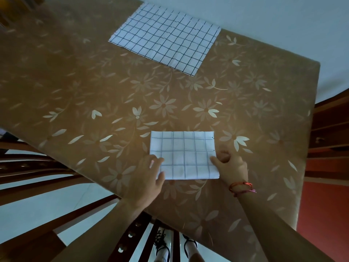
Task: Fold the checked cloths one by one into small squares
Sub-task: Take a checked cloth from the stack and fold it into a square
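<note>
The head camera is looking down on a table (pixel 94 82) that is wearing a brown cover printed with pale flowers. A folded cloth (pixel 184 155), white with thin dark checks, is lying flat near the table's near edge, just in front of the person, and it is showing a nearly square outline with its layers stacked evenly.

The left hand (pixel 145 176) is resting on the folded cloth's lower left corner. Its fingers are lying fairly straight across the left edge and its thumb is reaching onto the bottom edge, so the hand is pressing down rather than closing round anything; the corner itself is hiding beneath it.

The right hand (pixel 229 165) is working at the right edge of the same cloth. Its thumb is lying on top of the fabric while the other fingers are curling in just beside the edge, so it is pinching the folded cloth there. A red thread bracelet (pixel 241 187) is sitting on that wrist.

A second cloth (pixel 166 37), of the same checked pattern, is lying spread open and flat at the far side of the table, well apart from both hands.

Wooden chairs (pixel 37 178) are standing along the left side, and the person's shoes (pixel 162 248) are showing below the table's edge
</note>
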Demonstrator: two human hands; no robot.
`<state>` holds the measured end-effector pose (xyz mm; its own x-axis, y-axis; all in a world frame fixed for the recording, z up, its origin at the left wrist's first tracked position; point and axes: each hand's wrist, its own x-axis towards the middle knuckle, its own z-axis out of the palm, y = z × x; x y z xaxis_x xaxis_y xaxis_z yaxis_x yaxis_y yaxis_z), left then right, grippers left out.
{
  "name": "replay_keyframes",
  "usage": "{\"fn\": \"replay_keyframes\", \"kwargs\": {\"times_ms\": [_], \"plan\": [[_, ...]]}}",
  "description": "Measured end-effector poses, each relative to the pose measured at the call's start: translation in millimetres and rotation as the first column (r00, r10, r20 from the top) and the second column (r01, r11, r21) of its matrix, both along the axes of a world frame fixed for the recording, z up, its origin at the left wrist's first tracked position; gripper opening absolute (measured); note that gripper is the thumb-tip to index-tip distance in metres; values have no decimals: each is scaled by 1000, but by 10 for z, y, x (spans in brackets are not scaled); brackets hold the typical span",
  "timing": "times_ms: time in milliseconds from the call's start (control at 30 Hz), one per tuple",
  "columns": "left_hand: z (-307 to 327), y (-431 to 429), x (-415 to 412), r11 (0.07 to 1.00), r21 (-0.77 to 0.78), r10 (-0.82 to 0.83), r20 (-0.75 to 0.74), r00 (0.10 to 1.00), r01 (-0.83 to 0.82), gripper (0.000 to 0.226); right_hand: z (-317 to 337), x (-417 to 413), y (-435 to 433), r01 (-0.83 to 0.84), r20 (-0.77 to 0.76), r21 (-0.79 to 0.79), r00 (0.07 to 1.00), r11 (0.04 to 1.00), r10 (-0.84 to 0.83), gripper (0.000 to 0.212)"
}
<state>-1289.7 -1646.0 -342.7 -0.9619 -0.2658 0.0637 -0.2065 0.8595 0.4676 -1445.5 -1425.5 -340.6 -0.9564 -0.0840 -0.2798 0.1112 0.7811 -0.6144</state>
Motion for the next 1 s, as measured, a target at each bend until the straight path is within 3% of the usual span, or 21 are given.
{"fn": "replay_keyframes", "kwargs": {"times_ms": [133,267,333,433,567,667,1000], "plan": [[-31,351,216,970,-70,-227,83,970,233,42,102,183,-31,-166,-180,72,968,983,177,36],[-124,572,390,950,-128,-263,159,952,284,53,52,643,-47,-485,-397,276,729,830,558,40],[-151,607,384,952,-161,-232,176,957,261,56,-9,863,-86,-591,-370,369,614,717,697,43],[-158,617,350,951,-170,-220,224,950,260,63,-68,1049,-160,-695,-230,432,532,575,815,53],[-185,625,339,954,-141,-212,311,926,265,68,-79,1084,-222,-713,-129,452,542,536,830,65],[-253,641,339,952,-129,-213,368,905,277,63,-102,1087,-239,-718,-75,470,547,514,834,58],[-225,539,384,967,-153,-128,406,905,205,64,-78,1119,-302,-718,9,506,558,477,830,65]]}}
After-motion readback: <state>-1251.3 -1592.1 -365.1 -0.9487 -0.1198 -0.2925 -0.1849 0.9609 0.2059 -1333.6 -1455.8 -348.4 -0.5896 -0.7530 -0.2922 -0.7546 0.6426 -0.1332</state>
